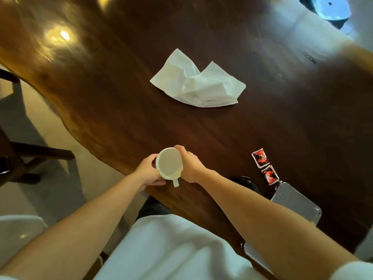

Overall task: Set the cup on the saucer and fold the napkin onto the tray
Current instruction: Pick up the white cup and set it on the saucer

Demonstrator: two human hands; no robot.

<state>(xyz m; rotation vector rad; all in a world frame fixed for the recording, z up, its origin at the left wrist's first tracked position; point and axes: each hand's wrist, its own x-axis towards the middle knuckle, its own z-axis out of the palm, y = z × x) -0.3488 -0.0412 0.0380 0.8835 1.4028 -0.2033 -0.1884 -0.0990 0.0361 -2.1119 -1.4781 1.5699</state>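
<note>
A white cup (168, 163) with its handle pointing toward me is near the table's near edge. My left hand (148, 171) grips its left side and my right hand (188, 164) grips its right side. A crumpled white napkin (196, 81) lies unfolded further out on the dark wooden table (262, 122). A silver mesh-textured tray (292, 201) sits at the right, partly hidden under my right forearm. A dark round object (245, 181), possibly the saucer, peeks out behind my right forearm.
Two red-and-black sachets (264, 165) lie just beyond the tray. A wooden chair (22, 156) stands on the floor at the left. The table's near edge runs diagonally from upper left to lower right.
</note>
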